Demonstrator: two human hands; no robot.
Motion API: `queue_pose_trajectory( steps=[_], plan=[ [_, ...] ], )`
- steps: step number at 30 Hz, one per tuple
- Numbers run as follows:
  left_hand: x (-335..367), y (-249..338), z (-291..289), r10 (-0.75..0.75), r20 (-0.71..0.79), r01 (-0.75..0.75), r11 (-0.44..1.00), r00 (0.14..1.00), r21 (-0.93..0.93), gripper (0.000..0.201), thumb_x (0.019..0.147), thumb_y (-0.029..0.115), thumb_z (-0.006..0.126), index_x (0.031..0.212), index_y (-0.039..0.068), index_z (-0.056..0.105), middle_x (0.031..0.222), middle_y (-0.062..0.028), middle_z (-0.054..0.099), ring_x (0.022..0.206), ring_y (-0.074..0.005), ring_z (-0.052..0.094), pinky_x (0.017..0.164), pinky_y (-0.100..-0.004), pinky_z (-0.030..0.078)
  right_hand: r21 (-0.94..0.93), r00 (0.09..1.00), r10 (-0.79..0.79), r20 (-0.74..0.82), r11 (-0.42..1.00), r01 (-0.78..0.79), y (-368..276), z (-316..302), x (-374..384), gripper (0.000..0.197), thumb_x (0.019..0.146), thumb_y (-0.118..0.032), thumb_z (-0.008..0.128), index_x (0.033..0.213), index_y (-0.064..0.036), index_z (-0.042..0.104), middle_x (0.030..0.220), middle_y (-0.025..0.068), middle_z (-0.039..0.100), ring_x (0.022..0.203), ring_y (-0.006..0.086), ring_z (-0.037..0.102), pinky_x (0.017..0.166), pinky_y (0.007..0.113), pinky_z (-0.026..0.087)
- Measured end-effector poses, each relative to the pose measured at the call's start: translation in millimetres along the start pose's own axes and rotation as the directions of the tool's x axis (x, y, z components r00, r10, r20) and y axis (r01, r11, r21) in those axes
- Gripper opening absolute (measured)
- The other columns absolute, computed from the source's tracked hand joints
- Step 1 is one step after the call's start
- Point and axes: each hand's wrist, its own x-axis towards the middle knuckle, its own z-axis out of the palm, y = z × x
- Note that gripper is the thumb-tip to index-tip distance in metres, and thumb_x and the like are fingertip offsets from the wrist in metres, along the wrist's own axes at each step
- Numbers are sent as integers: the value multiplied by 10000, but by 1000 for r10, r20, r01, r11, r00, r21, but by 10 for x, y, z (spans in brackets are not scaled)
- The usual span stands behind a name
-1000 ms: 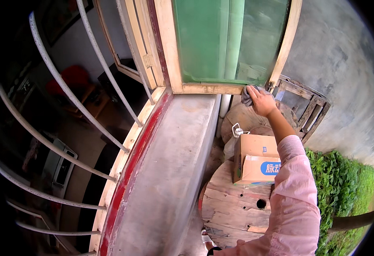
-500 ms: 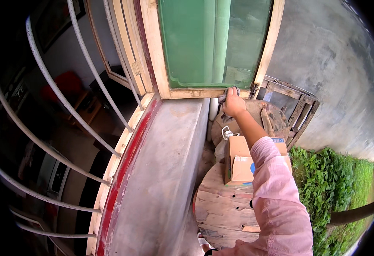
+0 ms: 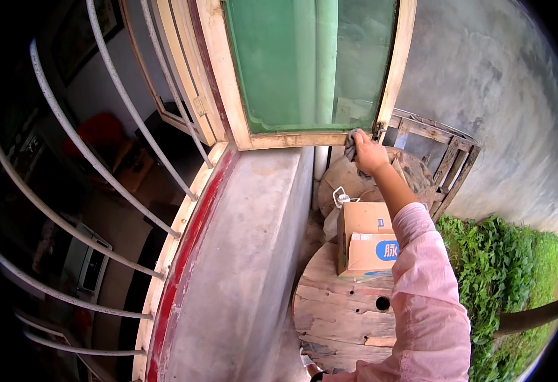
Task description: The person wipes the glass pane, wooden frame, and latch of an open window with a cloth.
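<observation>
Head view: right hand [image 3: 369, 155] at one o'clock, grip pinching grey rag [image 3: 350, 143] against window frame [image 3: 298, 139], reaching its corner.

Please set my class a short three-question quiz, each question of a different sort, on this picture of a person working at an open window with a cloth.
1. True or false: the right hand presses a grey cloth against the bottom rail of the wooden window frame.
2. Multiple choice: what does the cardboard box rest on? A. the concrete sill B. a round wooden cable spool C. the grass
3. Short answer: what colour is the sleeve on the reaching arm?

Key
1. True.
2. B: the box sits on the wooden spool, beside the concrete sill.
3. Pink.
</observation>
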Motion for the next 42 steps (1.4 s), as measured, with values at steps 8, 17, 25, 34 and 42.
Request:
queue_pose_trajectory(
  steps=[8,17,25,34,42],
  plan=[
    [222,-349,-784,-322,-202,43,616,925,-786,542,761,351,505,1170,7,598,1251,-239,500,1243,-362,426,1100,-580,205,-133,981,108,159,987,-87,284,-172,-24,469,776,-108,540,1219,-38,405,1327,110,447,981,325,615,765,416,522],
    [380,-392,-972,-501,-373,19,616,781,-787,498,904,380,359,1009,-17,641,1135,-223,589,1058,-347,580,1060,-523,324,-258,928,-139,345,937,236,264,-733,-1,360,779,-97,532,1138,-75,515,1119,94,607,984,277,621,798,382,513],
    [357,-195,-702,-607,-121,10,208,785,-978,415,932,338,433,1021,-12,638,1098,-213,601,992,-383,586,967,-553,395,-214,961,38,276,977,23,87,-595,-127,414,759,-154,587,1152,-71,487,1160,127,569,994,305,615,815,389,508],
    [759,214,-90,-653,-696,46,738,300,-673,353,909,366,482,1049,92,655,1113,-193,613,958,-371,605,872,-590,433,-175,935,104,338,983,-46,-323,-759,-562,418,783,-203,573,1142,-11,481,1128,167,567,1030,302,606,830,414,500],
    [1074,395,-1567,-523,-149,-418,-445,839,-792,671,835,420,598,1354,53,386,1353,-277,370,1271,-400,338,1047,-539,250,-88,949,-72,308,991,104,-717,-1132,-1391,402,777,-168,564,1148,-38,478,1128,169,558,967,317,622,781,416,511]
  ],
)
